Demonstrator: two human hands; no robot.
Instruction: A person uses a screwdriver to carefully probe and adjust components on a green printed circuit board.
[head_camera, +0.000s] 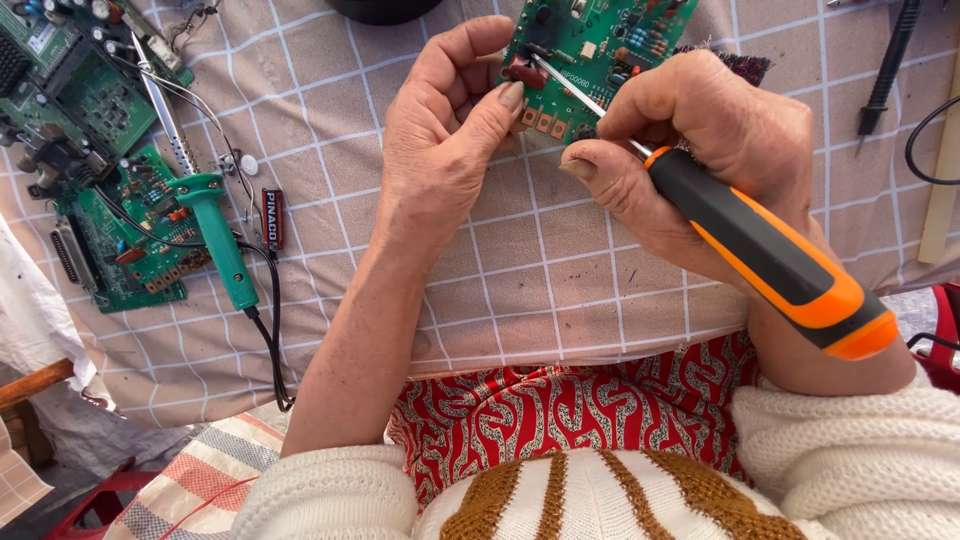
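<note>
A green circuit board (590, 45) lies at the top middle on a beige checked cloth (560, 280). My left hand (445, 130) grips the board's near left edge, thumb pressed beside a dark red component (522, 72). My right hand (700, 140) holds a screwdriver with an orange and black handle (770, 255). Its thin metal shaft (570, 88) runs up and left across the board, the tip touching next to the red component.
On the left lie other green circuit boards (120, 230), a green-handled soldering iron (215, 235) with a black cord, and a small red and black battery (272, 218). A black probe (885, 70) and a cable lie at the upper right. A red patterned cloth (560, 410) covers my lap.
</note>
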